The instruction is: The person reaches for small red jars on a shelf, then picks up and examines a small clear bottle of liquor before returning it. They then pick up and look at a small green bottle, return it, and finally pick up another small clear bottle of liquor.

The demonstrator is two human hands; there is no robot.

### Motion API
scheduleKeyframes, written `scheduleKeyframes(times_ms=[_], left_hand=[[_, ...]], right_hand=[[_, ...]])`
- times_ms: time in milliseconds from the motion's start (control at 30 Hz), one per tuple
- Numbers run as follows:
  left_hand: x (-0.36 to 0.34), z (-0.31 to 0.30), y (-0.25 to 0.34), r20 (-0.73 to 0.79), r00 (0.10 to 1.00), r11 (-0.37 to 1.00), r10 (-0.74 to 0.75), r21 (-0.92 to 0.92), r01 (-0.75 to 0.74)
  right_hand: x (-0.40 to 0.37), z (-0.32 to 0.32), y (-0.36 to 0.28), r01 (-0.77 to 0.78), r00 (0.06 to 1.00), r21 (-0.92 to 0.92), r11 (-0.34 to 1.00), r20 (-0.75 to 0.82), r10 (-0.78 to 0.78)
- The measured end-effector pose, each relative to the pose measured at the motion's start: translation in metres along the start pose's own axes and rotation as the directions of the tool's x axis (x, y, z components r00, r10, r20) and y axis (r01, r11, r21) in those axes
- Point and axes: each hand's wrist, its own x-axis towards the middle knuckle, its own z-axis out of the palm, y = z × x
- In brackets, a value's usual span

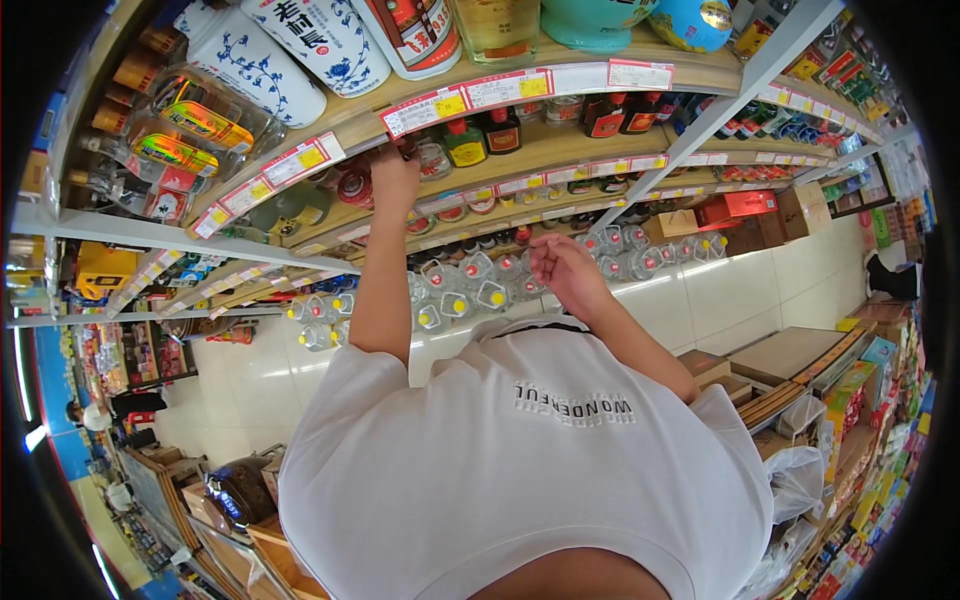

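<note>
My left hand reaches into the second shelf from the top, just under the price-tagged edge of the upper shelf. Its fingers are mostly hidden there. A round red-topped jar or bottle is right beside its wrist, and a clear glass bottle stands on the other side. Farther right on that shelf are a green-labelled bottle with a green cap and a dark red-capped bottle. Lower down, my right hand hangs in the air with loosely bent fingers and holds nothing, in front of the large clear jugs.
Blue-and-white bottles line the upper shelf. Clear plastic jugs with red and yellow caps stand on the tiled floor. A grey shelf post slants at right. Stacked cartons are behind me; a person is far left.
</note>
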Motion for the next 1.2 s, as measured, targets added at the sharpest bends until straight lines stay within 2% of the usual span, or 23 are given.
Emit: scheduleKeyframes(times_ms=[100,300,400,500,600,700,800,900,1000,1200], left_hand=[[0.000,-0.003,0.006,0.025,0.996,0.996,-0.085,-0.029,0.085],[0.001,-0.006,0.003,0.051,0.998,0.996,-0.039,-0.074,0.043],[0.002,-0.003,-0.001,0.029,0.999,1.000,0.019,0.000,-0.019],[0.002,-0.005,0.004,0.058,0.998,1.000,-0.016,0.009,0.015],[0.000,-0.017,0.031,-0.052,0.998,0.984,0.034,0.176,-0.025],[-0.001,-0.017,0.069,0.070,0.995,0.992,-0.069,0.107,0.062],[0.009,-0.004,0.084,0.238,0.962,0.986,-0.137,0.122,0.111],[0.016,0.020,0.079,0.150,0.988,0.981,-0.025,0.195,-0.005],[0.017,0.028,0.077,0.198,0.979,0.990,-0.052,0.138,0.025],[0.017,0.034,0.068,0.178,0.984,0.995,-0.010,0.099,-0.007]], right_hand=[[0.002,0.000,0.000,-0.002,1.000,0.005,1.000,0.016,0.002],[0.003,0.003,0.000,-0.023,1.000,0.026,0.999,0.013,0.023],[0.004,0.004,0.000,-0.029,1.000,0.036,0.999,0.006,0.029],[0.005,0.001,0.001,-0.042,0.999,0.029,0.999,0.021,0.041],[0.007,-0.006,0.000,-0.037,0.998,-0.002,0.999,0.059,0.037],[0.006,-0.009,-0.002,-0.022,0.998,-0.001,1.000,0.061,0.022],[0.004,-0.006,-0.004,-0.024,0.998,0.001,1.000,0.049,0.024],[0.005,-0.008,-0.007,-0.020,0.999,0.008,1.000,0.049,0.019],[0.004,-0.011,-0.008,-0.017,0.999,0.011,1.000,0.032,0.016],[0.003,-0.014,-0.010,-0.002,1.000,0.001,1.000,0.011,0.002]])
